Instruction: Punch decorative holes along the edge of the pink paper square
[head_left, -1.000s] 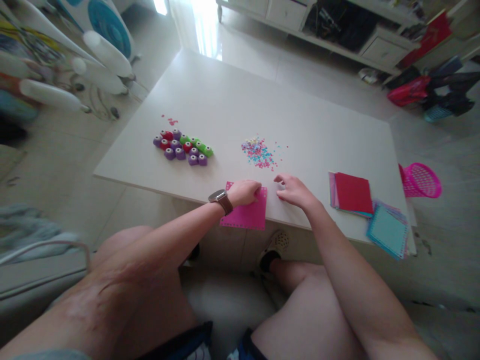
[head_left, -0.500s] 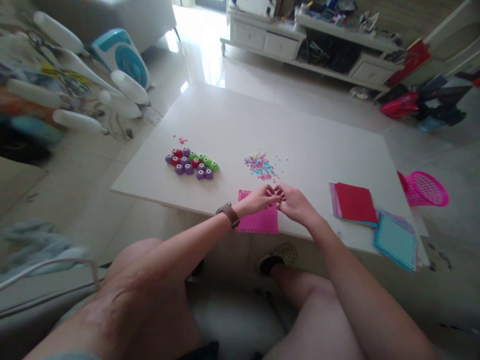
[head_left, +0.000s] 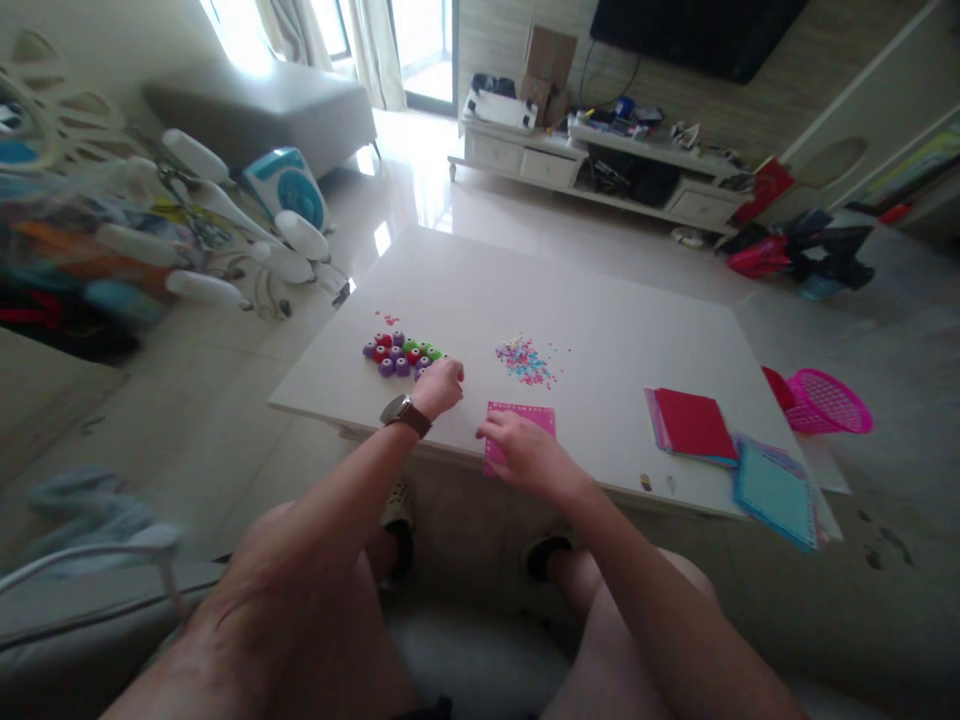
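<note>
A bright pink square sheet (head_left: 521,408) with a row of small holes along its edges lies at the table's front edge. My right hand (head_left: 525,450) is over it, palm down, with fingers apart and lightly bent. My left hand (head_left: 441,388), with a brown-strapped watch on the wrist, is at the right end of a cluster of small purple, red and green knobs (head_left: 397,352), each topped by a white ring with a dark centre. Its fingers are curled in, and whatever they hold is hidden. Beyond the sheet lies a scatter of tiny coloured paper bits (head_left: 529,362).
A stack of paper with a red sheet (head_left: 694,425) on top lies at the table's right. Blue hole-edged sheets (head_left: 776,490) overhang the corner beside it. A pink mesh basket (head_left: 832,400) stands past the edge. A few pink bits (head_left: 388,320) lie behind the knobs.
My hands were together above the pink sheet and have parted. The left has moved left to the knobs; the right has come down over the sheet. The view has tilted up.
</note>
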